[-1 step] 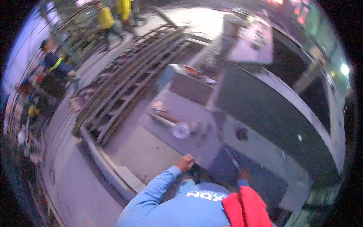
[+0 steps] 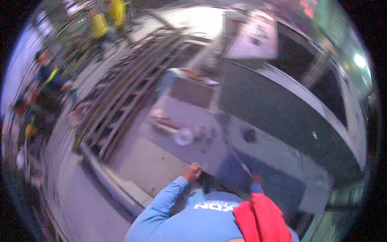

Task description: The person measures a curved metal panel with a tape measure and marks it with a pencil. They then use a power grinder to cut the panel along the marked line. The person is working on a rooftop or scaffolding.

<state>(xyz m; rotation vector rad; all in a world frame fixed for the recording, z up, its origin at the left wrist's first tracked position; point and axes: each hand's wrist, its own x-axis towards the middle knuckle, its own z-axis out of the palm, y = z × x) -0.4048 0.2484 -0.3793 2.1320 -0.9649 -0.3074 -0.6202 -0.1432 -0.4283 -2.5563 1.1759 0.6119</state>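
My left hand (image 2: 192,172) is closed in front of my chest, at the near edge of a grey work surface (image 2: 167,163). What it holds, if anything, is hidden; something dark lies just beside it. My right hand (image 2: 255,178) grips a thin, pale rod (image 2: 242,163) that points up and leftward over the surface. Beyond my hands lies a blurred, long brownish tool with a whitish round disc (image 2: 184,136) at its near end. Small dark pieces (image 2: 206,138) lie right of the disc.
A brown box (image 2: 192,91) stands at the far side of the surface. A dark round spot (image 2: 249,135) shows at right, before a long dark panel (image 2: 288,117). Slatted metal frames (image 2: 129,94) are stacked at left. Several people, some in yellow tops (image 2: 98,25), are beyond.
The whole scene has shifted left and slightly up in the picture, with motion blur. Both hands keep their grip and have moved little relative to my body.
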